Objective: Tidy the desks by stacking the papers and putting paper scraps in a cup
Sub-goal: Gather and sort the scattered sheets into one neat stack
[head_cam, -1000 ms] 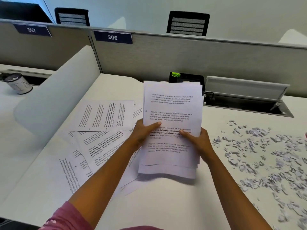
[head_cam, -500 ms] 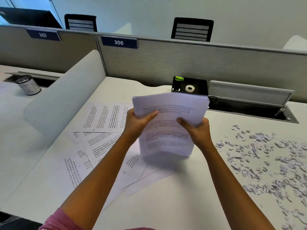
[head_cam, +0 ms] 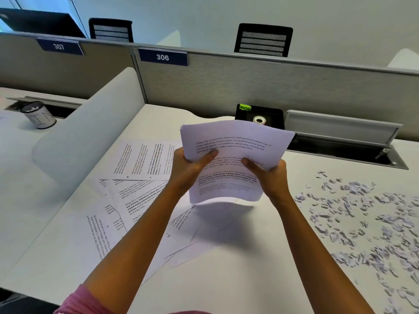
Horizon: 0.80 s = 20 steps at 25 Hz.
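A stack of printed papers (head_cam: pixel 229 184) stands nearly upright above the white desk (head_cam: pixel 226 279), its top edge bending away from me. My left hand (head_cam: pixel 189 169) grips its left side with the thumb across the front. Its right side is held the same way by my right hand (head_cam: pixel 268 174). More printed sheets (head_cam: pixel 136 177) lie spread and overlapping on the desk to the left. A wide scatter of small paper scraps (head_cam: pixel 362 214) covers the desk on the right. A grey cup (head_cam: pixel 39 114) stands on the neighbouring desk at the far left.
A black organiser (head_cam: pixel 260 115) with a tape roll and a green item sits at the back. An open cable tray (head_cam: pixel 344 141) runs to its right. A white curved divider (head_cam: pixel 90 132) separates the two desks. Grey partitions labelled 306 and 307 stand behind.
Both hands have tipped the paper stack from lying flat-facing to nearly upright, and its top now bends backward. The organiser behind it has come into sight.
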Each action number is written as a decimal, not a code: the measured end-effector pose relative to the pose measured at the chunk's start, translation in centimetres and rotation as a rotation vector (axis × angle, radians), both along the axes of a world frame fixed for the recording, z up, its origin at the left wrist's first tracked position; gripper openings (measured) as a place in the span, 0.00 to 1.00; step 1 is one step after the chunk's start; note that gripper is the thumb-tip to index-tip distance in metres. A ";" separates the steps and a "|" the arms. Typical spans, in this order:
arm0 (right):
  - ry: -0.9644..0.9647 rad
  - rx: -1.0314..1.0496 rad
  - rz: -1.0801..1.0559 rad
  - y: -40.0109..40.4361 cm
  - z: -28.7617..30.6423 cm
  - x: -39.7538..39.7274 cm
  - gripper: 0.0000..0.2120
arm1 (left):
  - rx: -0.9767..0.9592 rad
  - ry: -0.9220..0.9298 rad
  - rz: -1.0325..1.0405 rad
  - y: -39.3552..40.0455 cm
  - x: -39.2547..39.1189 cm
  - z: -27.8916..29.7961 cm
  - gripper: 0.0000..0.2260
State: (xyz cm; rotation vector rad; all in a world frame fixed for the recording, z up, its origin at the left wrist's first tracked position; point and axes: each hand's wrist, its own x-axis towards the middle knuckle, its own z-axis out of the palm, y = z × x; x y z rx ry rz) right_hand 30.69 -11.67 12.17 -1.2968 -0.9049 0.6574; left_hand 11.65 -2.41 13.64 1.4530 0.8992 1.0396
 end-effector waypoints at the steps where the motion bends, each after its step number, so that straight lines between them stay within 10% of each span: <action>1: -0.022 -0.017 -0.005 0.1 0.6 0.2 0.15 | 0.024 0.006 -0.006 0.3 0.0 0.3 0.15; 20: 0.066 -0.002 0.039 -0.8 1.1 0.5 0.18 | 0.012 -0.072 0.008 0.2 1.0 -0.6 0.22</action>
